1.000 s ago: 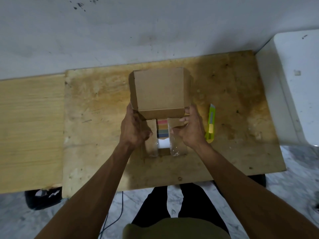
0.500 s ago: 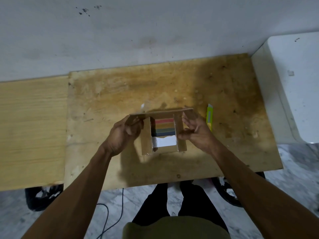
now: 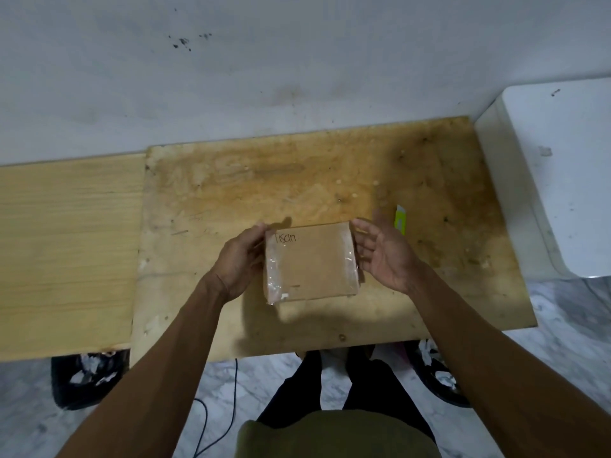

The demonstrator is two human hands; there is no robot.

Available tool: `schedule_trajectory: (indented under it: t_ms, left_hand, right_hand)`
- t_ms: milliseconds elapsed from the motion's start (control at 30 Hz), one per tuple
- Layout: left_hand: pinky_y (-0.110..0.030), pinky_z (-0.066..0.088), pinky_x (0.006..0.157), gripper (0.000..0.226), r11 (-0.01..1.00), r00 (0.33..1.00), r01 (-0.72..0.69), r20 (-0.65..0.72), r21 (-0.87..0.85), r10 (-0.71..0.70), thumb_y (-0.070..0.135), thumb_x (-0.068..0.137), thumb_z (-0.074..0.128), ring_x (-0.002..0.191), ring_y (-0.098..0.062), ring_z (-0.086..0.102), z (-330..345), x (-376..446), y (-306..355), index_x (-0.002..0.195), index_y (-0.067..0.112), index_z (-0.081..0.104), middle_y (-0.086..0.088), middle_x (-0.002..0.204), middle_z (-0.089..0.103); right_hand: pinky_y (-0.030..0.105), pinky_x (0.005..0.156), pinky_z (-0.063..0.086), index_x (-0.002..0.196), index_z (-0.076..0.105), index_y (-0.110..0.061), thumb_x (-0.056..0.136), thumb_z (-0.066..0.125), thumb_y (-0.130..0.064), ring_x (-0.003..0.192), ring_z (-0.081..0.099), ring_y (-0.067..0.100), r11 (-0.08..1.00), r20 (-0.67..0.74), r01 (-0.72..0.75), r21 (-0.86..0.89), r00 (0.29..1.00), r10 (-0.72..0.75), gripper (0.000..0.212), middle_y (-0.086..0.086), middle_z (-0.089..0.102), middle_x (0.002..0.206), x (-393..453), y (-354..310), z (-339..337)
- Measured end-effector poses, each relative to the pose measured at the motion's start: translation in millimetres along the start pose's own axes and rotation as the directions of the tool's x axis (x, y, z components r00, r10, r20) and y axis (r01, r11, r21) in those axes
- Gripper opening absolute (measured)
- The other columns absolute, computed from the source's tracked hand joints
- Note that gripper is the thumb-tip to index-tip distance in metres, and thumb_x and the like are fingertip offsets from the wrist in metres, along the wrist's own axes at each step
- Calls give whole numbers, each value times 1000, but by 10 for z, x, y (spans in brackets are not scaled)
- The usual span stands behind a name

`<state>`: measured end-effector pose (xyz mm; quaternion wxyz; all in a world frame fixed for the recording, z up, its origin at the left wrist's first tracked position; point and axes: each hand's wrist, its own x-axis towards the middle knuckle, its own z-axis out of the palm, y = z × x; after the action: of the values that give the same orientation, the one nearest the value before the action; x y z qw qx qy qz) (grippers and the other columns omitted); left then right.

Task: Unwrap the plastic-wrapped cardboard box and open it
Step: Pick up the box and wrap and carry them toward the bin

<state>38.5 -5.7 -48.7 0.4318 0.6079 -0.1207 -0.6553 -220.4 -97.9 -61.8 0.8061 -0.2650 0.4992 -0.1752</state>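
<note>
- Cardboard box (image 3: pixel 310 261): brown, flat, closed, clear plastic glinting along its left and right edges.
- Handwriting on its top's upper left corner.
- Sits at frame centre on the tabletop (image 3: pixel 330 180).

A cardboard box (image 3: pixel 310 261) sits on a plywood board (image 3: pixel 231 193), between the left hand (image 3: pixel 239 259) and right hand (image 3: pixel 385 256). A utility knife (image 3: pixel 400 219) lies just behind the right hand. A white cabinet (image 3: pixel 562 180) stands right of the board.
</note>
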Motion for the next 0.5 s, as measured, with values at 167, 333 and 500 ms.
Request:
schedule_trajectory:
  t_ms: [167, 333, 500]
  left_hand:
    - [-47, 54, 94, 34, 984, 992, -80, -85, 157, 94, 7, 89, 68, 109, -30, 66, -2, -30, -161, 123, 14, 64, -8, 117, 71]
    - [-38, 60, 74, 42, 982, 980, -77, -166, 172, 106, 8, 86, 72, 93, -26, 71, -2, -72, -238, 125, 15, 60, -7, 107, 71]
    - [-30, 58, 67, 52, 973, 949, -63, -290, 220, 127, 9, 77, 82, 84, -18, 68, 45, -110, -207, 121, 17, 54, -5, 100, 65]
  right_hand:
    - [42, 86, 47, 103, 67, -31, 93, 64, -16, 105, 61, 21, 962, -74, 141, -232, 984, -162, 18, -2, 68, 110, -13, 119, 93]
    - [37, 81, 59, 135, 53, -21, 84, 74, -10, 106, 66, 20, 936, -204, 149, -318, 954, -221, 56, 8, 66, 121, 14, 261, 84]
    - [20, 62, 52, 134, 52, -16, 78, 81, -9, 89, 68, 16, 943, -308, 136, -304, 923, -232, 64, 10, 67, 112, 29, 279, 113]
